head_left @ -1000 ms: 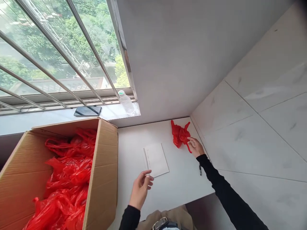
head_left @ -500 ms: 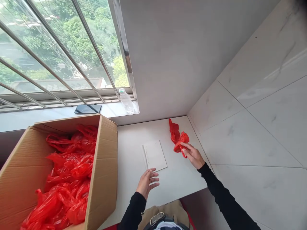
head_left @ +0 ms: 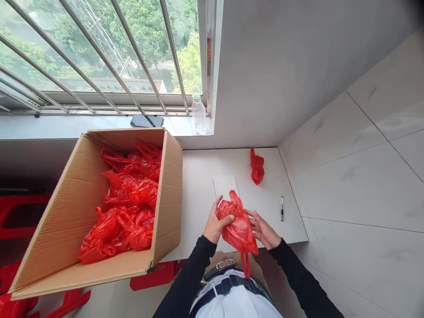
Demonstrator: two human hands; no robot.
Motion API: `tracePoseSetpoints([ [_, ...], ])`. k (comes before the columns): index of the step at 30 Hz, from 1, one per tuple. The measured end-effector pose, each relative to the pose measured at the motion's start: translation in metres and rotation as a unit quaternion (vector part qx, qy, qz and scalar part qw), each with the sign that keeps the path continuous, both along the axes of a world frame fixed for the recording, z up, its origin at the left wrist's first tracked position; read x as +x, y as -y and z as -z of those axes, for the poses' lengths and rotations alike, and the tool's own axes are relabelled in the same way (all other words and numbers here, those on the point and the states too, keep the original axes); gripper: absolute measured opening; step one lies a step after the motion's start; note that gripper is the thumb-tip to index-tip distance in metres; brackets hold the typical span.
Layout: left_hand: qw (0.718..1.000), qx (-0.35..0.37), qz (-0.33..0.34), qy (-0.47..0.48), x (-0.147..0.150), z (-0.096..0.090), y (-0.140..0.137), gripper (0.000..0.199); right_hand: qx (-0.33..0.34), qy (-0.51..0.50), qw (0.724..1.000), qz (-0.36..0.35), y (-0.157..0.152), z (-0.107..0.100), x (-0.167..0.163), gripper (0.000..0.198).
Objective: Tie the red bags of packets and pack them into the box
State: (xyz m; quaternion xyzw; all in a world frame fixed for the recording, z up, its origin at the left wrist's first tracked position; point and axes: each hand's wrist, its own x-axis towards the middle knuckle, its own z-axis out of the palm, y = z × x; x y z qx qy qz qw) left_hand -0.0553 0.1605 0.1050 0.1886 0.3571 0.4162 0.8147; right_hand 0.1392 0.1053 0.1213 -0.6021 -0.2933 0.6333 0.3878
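Note:
A crumpled red plastic bag [head_left: 239, 227] is held up in front of me over the near edge of the white table [head_left: 195, 207], its looped handles hanging down. My left hand [head_left: 215, 223] grips its left side, thumb across the front and fingers behind. At the bag's right edge, my right hand [head_left: 263, 229] has its fingers apart, with the fingertips against the plastic. Beyond the bag lies a thin white booklet [head_left: 227, 183], partly covered by it. Another bunched red plastic bag [head_left: 257, 167] rests near the table's back right corner.
To my left, a large open cardboard box [head_left: 170, 194] contains several red plastic bags [head_left: 129, 203]. A black-and-white pen [head_left: 282, 208] lies by the table's right edge. On the windowsill are a phone [head_left: 146, 120] and a clear bottle [head_left: 198, 115]. Red stools [head_left: 23, 212] stand below left.
The red bag my right hand was holding has come off the table toward me, and my left hand now grips it. The pen has come into sight. The view has shifted.

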Motion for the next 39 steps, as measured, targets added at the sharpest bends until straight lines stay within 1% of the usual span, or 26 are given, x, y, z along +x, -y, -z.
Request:
tracePoseSetpoints([
  [2, 0.998, 0.052, 0.019, 0.007, 0.000, -0.006, 0.001, 0.089, 0.023, -0.049, 0.998, -0.025, -0.004, 0.002, -0.017, 0.060],
  [3, 0.997, 0.069, 0.024, 0.002, -0.001, -0.007, 0.001, 0.083, 0.037, -0.058, 0.997, -0.027, -0.006, 0.001, -0.025, 0.056],
  [6, 0.995, 0.094, 0.010, -0.037, -0.004, -0.005, 0.005, 0.072, 0.063, -0.030, 0.997, -0.020, -0.013, -0.003, -0.039, 0.047],
  [12, 0.993, 0.061, -0.069, -0.069, -0.013, 0.015, 0.012, 0.059, 0.093, 0.039, 0.995, -0.018, -0.024, -0.008, -0.045, 0.041],
  [14, 0.993, 0.049, -0.082, -0.074, -0.014, 0.019, 0.013, 0.064, 0.103, 0.073, 0.992, -0.020, -0.025, -0.009, -0.049, 0.041],
  [16, 0.993, 0.014, -0.088, -0.080, -0.013, 0.019, 0.015, 0.070, 0.110, 0.116, 0.987, -0.014, -0.025, -0.011, -0.055, 0.041],
  [18, 0.994, -0.023, -0.082, -0.076, -0.011, 0.017, 0.017, 0.067, 0.116, 0.155, 0.981, -0.010, -0.023, -0.016, -0.061, 0.042],
  [19, 0.996, -0.038, -0.069, -0.052, -0.010, 0.015, 0.017, 0.061, 0.120, 0.167, 0.978, -0.030, -0.022, -0.021, -0.064, 0.045],
  [21, 0.997, -0.058, -0.035, 0.027, -0.009, 0.012, 0.018, 0.051, 0.127, 0.161, 0.971, -0.121, -0.021, -0.032, -0.066, 0.056],
  [22, 0.995, -0.069, -0.021, 0.065, -0.009, 0.011, 0.018, 0.048, 0.125, 0.149, 0.967, -0.167, -0.022, -0.038, -0.066, 0.058],
  [23, 0.992, -0.080, -0.012, 0.092, -0.010, 0.011, 0.018, 0.045, 0.119, 0.140, 0.964, -0.192, -0.023, -0.043, -0.064, 0.056],
  [24, 0.990, -0.089, -0.009, 0.106, -0.010, 0.011, 0.017, 0.042, 0.115, 0.147, 0.965, -0.186, -0.025, -0.047, -0.060, 0.052],
  [25, 0.990, -0.093, -0.009, 0.105, -0.011, 0.011, 0.016, 0.040, 0.116, 0.175, 0.966, -0.151, -0.028, -0.050, -0.055, 0.048],
  [26, 0.991, -0.093, -0.009, 0.100, -0.012, 0.012, 0.016, 0.038, 0.126, 0.221, 0.962, -0.105, -0.032, -0.051, -0.050, 0.048],
  [27, 0.991, -0.090, -0.007, 0.098, -0.013, 0.013, 0.015, 0.038, 0.139, 0.267, 0.951, -0.067, -0.036, -0.051, -0.045, 0.049],
  [28, 0.991, -0.087, -0.003, 0.098, -0.014, 0.013, 0.015, 0.038, 0.148, 0.293, 0.943, -0.053, -0.040, -0.049, -0.040, 0.052],
  [29, 0.992, -0.083, 0.002, 0.098, -0.015, 0.013, 0.015, 0.038, 0.148, 0.293, 0.943, -0.059, -0.044, -0.046, -0.036, 0.055],
  [30, 0.992, -0.078, 0.007, 0.098, -0.015, 0.013, 0.015, 0.038, 0.140, 0.269, 0.950, -0.080, -0.047, -0.043, -0.033, 0.055],
  [32, 0.992, -0.068, 0.017, 0.101, -0.016, 0.010, 0.016, 0.038, 0.112, 0.197, 0.968, -0.110, -0.050, -0.037, -0.031, 0.046],
  [33, 0.993, -0.060, 0.022, 0.102, -0.016, 0.009, 0.016, 0.039, 0.103, 0.174, 0.973, -0.112, -0.051, -0.034, -0.031, 0.043],
  [36, 0.994, -0.035, 0.020, 0.098, -0.015, 0.005, 0.014, 0.044, 0.100, 0.153, 0.979, -0.091, -0.048, -0.031, -0.032, 0.045],
  [39, 0.994, -0.048, -0.016, 0.096, -0.016, 0.002, 0.012, 0.041, 0.091, 0.114, 0.985, -0.095, -0.040, -0.031, -0.032, 0.048],
])
